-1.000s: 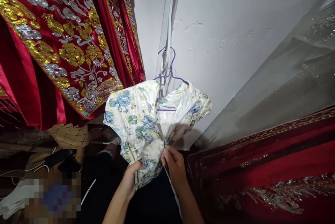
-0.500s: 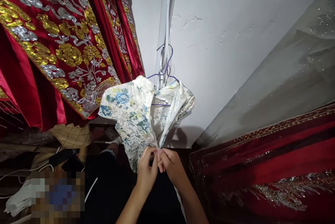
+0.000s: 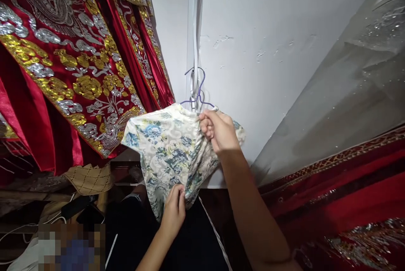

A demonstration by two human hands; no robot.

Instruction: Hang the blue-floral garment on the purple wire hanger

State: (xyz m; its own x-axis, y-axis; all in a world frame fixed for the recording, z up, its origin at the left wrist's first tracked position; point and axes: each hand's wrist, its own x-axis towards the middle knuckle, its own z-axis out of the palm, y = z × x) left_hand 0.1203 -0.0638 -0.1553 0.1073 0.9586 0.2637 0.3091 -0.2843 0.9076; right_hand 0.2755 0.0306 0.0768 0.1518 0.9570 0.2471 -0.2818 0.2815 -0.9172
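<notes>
Head view: a scuffed white wall (image 3: 249,81) backs the room, with red satin cloth embroidered in gold and silver (image 3: 88,87) hanging at the left. In front of the wall, a short-sleeved white fabric top with blue-green flowers (image 3: 167,148) hangs on a thin purple wire hanger (image 3: 199,92). The top looks light, soft, easily creased, perhaps slick; its neckline and front edges seem the surest holds. The right hand (image 3: 221,131) grips near the neckline, fingers curled; the left hand (image 3: 174,210) pinches the lower front.
</notes>
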